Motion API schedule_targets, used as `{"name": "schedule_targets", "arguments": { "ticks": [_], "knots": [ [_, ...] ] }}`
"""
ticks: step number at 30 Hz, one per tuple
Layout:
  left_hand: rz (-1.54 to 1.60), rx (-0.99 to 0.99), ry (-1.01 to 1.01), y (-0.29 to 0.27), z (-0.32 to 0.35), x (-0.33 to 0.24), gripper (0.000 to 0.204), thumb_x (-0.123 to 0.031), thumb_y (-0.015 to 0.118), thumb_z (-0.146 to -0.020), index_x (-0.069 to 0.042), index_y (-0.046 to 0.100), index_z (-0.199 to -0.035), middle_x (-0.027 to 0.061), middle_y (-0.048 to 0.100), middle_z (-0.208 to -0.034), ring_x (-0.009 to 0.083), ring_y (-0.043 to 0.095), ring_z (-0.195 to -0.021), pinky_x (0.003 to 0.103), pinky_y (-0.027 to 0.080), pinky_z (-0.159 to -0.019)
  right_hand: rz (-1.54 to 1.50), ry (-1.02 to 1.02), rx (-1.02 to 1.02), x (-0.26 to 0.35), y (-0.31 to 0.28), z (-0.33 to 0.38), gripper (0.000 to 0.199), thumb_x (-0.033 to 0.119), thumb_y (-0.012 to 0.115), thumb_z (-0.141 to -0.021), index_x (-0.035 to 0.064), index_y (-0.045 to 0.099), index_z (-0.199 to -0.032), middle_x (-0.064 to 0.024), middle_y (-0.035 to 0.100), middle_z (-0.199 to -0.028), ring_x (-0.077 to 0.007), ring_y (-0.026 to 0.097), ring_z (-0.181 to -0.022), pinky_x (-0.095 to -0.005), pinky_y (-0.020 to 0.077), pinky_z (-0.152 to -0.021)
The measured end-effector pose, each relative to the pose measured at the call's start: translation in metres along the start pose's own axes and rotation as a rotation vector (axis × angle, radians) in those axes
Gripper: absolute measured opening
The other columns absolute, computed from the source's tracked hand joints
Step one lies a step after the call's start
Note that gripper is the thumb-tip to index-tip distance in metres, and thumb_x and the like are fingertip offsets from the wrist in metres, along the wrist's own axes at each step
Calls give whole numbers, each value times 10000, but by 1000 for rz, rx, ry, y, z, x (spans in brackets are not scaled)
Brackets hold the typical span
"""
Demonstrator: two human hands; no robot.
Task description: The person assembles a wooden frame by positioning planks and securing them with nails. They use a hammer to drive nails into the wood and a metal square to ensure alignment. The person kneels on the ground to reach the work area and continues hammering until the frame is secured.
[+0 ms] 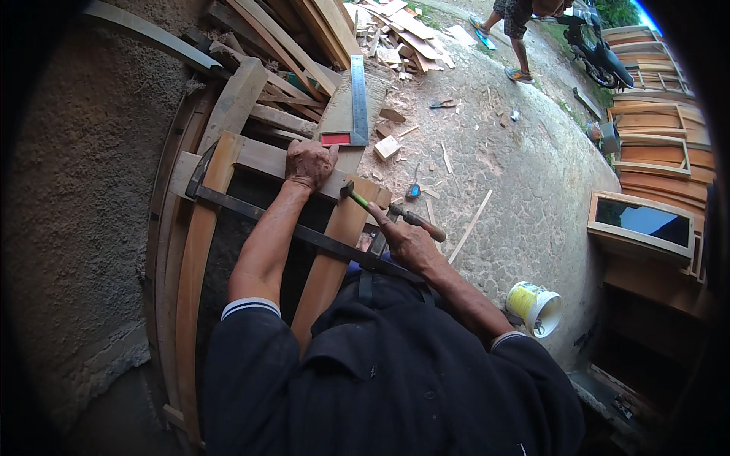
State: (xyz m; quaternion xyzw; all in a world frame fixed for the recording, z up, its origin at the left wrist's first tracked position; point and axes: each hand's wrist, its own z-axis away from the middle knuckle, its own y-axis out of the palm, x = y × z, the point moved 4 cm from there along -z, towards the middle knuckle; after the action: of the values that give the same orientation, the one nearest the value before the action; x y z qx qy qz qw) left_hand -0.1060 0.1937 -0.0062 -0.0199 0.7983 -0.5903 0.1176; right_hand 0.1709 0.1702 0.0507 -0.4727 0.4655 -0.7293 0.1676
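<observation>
My left hand point(310, 163) is closed, resting on the crosspiece point(262, 157) of a wooden frame; whatever its curled fingers hold is hidden. My right hand point(414, 247) grips a hammer point(359, 199) by its green handle, index finger stretched along it. The dark hammer head lies over the end of the frame's right-hand board point(342, 220). A long metal bar clamp point(296, 230) spans the frame from the left board point(220, 163) to beside my right hand, where its wooden handle point(423, 226) sticks out. Just beyond my left hand, a try square point(357, 102) with a red-marked stock lies on a plank.
Stacked timber point(281, 45) and a rough wall point(84, 190) stand at left. Offcuts point(403, 38), pliers point(442, 104) and a blue tape measure point(413, 190) lie on the floor. A white bucket point(534, 308) is tipped over at right, near wooden frames point(646, 137). Another person point(517, 38) stands far off.
</observation>
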Motion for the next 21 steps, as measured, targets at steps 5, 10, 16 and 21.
{"name": "schedule_targets", "arguments": {
  "ticks": [5,10,16,21],
  "knots": [
    [-56,33,-8,1,-3,2,472,-381,556,-1001,-107,720,-654,89,708,-755,290,676,-773,454,464,-781,-26,-84,-97,3,-5,2,802,16,544,-919,229,264,-1640,-142,549,-728,-312,593,-604,-484,484,-568],
    [-25,-24,18,-1,-2,1,467,-388,566,-992,-111,714,-645,86,706,-747,282,677,-764,450,463,-752,28,1,21,-1,-4,-1,811,7,547,-916,218,256,-1643,-133,561,-748,-311,598,-616,-484,484,-553],
    [-62,20,13,2,-2,2,475,-386,565,-994,-111,709,-635,85,699,-710,281,674,-746,448,463,-750,-78,-248,-248,12,-19,1,803,33,517,-936,257,225,-1650,-173,608,-742,-360,640,-626,-507,508,-562],
    [-53,-14,12,-1,-1,1,478,-386,562,-994,-114,704,-628,85,695,-702,281,669,-737,449,460,-745,5,11,107,8,-10,0,802,28,502,-948,292,218,-1649,-189,611,-799,-363,660,-680,-498,517,-586]
  ]
}}
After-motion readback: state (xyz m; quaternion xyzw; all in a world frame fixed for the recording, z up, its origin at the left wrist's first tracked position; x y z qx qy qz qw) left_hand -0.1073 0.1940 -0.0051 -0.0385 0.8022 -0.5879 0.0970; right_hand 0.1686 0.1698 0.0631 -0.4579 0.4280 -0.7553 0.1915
